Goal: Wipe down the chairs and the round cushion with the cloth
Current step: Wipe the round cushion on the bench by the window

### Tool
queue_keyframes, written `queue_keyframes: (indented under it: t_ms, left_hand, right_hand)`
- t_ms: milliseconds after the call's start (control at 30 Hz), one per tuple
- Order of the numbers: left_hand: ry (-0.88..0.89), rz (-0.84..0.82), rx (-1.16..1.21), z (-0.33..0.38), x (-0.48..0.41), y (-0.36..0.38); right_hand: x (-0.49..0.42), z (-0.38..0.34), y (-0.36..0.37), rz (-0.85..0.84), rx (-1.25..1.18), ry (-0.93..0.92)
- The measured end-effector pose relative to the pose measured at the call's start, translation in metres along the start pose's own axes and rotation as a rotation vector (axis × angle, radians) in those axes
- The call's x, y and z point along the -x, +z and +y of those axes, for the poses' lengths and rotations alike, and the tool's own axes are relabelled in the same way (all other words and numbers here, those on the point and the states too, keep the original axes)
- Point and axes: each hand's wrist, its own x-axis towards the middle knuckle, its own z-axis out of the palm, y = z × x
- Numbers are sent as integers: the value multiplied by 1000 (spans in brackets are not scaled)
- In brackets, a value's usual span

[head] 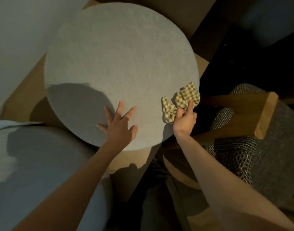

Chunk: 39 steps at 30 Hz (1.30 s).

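A large round grey cushion (121, 67) fills the middle of the view. My left hand (119, 124) lies flat on its near edge with the fingers spread, holding nothing. My right hand (184, 118) grips a crumpled green-and-cream checked cloth (183, 99) at the cushion's right edge, one finger pressing on it. A chair with woven grey upholstery (239, 157) and a wooden armrest (253, 112) stands to the right, just beyond the cloth.
A pale blue-grey padded seat (42, 164) sits at the lower left, another pale one (22, 34) at the upper left. Tan wooden floor (22, 100) shows between them. The upper right is dark, with a dim rounded shape (273, 19).
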Motion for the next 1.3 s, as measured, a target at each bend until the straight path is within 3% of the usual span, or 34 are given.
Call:
queue_keyframes:
  t_ms: [67, 133, 200, 400, 500, 633, 733, 933, 1067, 1300]
  left_hand:
    - [56, 21, -17, -9, -3, -3]
    - [-10, 76, 87, -26, -4, -9]
    - [-42, 105, 6, -44, -6, -16]
    - [-33, 39, -100, -46, -16, -33]
    - [7, 116, 14, -21, -22, -39]
    - [118, 185, -43, 26, -54, -53]
    - [195, 228, -110, 57, -92, -63]
    - [397, 302, -228, 93, -166, -69]
    - [431, 371, -283, 96, -204, -62]
    - [559, 534, -313, 76, -221, -48]
  right_hand:
    - [5, -1, -3, -63, 8, -34]
    - [15, -3, 1, -134, 7, -69]
    - [27, -7, 9, -201, 3, -103]
    - [32, -23, 5, -325, -80, -69]
    - [15, -33, -13, -180, -116, -137]
    - [-30, -59, -36, 94, -80, -275]
    - [-74, -81, -43, 171, -101, -245]
    - [-156, -104, -37, 145, -151, -249]
    - [-195, -106, -26, 199, 43, -345]
    - [-247, -91, 2, -5, 308, -485]
